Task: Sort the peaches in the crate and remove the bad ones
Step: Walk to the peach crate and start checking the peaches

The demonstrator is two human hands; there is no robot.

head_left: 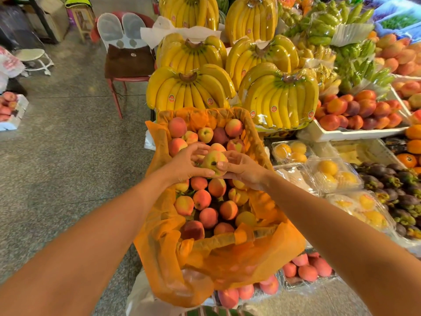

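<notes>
A crate lined with orange plastic (159, 242) holds several pink-and-yellow peaches (208, 216). Above its middle, both hands hold one yellowish peach (210, 159) that has a dark spot facing me. My left hand (185, 164) curls round its left side, thumb underneath. My right hand (241, 167) pinches its right side, thumb close to the dark spot. Peaches under the hands are partly hidden.
Wrapped banana bunches (189, 90) stand right behind the crate. Trays of nectarines (357, 115), boxed yellow fruit (328, 174) and mangosteens (391, 185) fill the right. More peaches (307, 270) lie below the crate. A red chair (127, 65) and open floor are to the left.
</notes>
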